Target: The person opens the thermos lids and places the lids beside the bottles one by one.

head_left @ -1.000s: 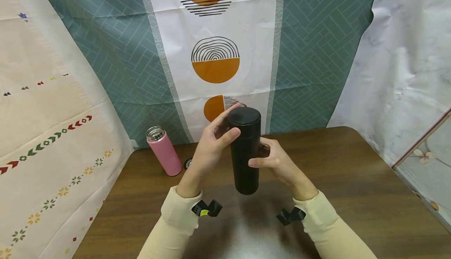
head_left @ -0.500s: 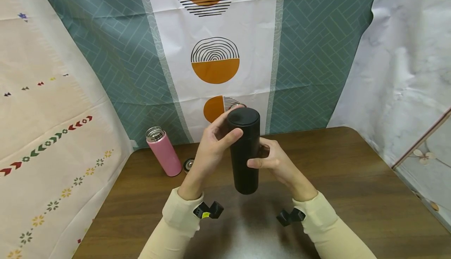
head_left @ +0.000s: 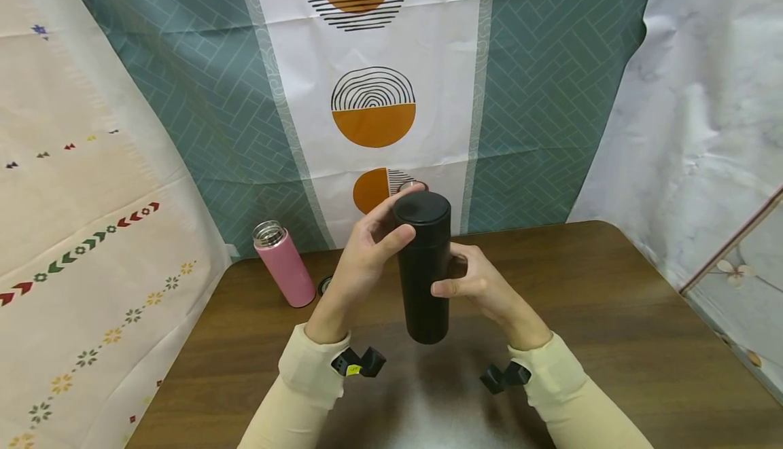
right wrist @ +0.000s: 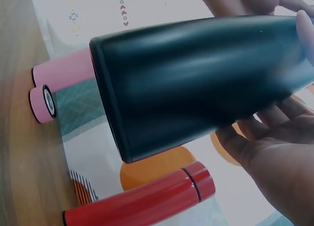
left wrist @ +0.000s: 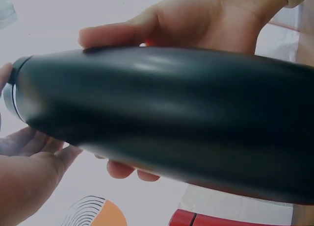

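Note:
A black thermos flask (head_left: 423, 286) is held upright above the table, its flat lid (head_left: 422, 208) on top. My left hand (head_left: 367, 248) grips it at the lid, thumb in front and fingers behind. Lower down, my right hand (head_left: 480, 286) grips the body from the right, thumb across the front. In the left wrist view a thin seam separates the lid from the flask (left wrist: 162, 113). The flask's base (right wrist: 112, 101) shows beyond the hands in the right wrist view.
A pink thermos (head_left: 285, 269) without its lid stands at the back left of the wooden table (head_left: 581, 340). Next to it lies a pink lid (right wrist: 41, 104). A red thermos (right wrist: 142, 201) stands behind the black flask, mostly hidden in the head view. Patterned cloths (head_left: 550, 96) hang behind.
The black flask sits slightly lower than before. My left forearm shifted a little right half a second ago and is now back; the left thumb moved slightly with it. Both grips stay.

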Demonstrator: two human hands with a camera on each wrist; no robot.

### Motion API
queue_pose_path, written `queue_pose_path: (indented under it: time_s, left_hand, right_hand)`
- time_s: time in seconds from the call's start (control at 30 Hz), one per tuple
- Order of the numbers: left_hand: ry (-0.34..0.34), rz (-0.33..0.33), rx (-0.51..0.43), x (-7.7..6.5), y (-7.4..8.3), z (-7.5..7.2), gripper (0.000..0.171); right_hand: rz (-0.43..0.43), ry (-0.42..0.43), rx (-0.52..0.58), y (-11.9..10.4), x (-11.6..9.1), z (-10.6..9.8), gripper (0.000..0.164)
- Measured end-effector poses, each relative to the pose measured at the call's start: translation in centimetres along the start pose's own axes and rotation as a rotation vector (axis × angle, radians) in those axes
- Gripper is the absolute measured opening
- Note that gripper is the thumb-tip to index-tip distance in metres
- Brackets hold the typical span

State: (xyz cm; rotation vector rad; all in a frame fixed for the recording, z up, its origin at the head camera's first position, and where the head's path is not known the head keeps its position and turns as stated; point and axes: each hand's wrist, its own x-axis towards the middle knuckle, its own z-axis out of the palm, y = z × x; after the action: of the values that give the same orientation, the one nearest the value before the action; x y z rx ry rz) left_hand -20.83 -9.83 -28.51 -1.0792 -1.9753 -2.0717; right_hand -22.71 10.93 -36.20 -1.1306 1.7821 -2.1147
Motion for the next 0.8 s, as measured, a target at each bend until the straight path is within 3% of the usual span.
queue_pose_path:
  time_s: [0.23,0.53,0.8]
  left_hand:
    - [0.047,0.017,-0.018,0.00,-0.16,0.32,0.088]
    - [0.009,0.004,-0.003,-0.11,-0.25,0.09,0.090]
    - [0.064,0.020,-0.005,-0.21,-0.34,0.54,0.087]
  right_hand:
    - [-0.004,0.053,-0.028,0.00,0.12,0.22,0.043]
    - [-0.011,0.036,0.005,0.08,-0.07,0.17,0.044]
    - [-0.015,0.041,0.016,0.14,-0.14,0.40,0.043]
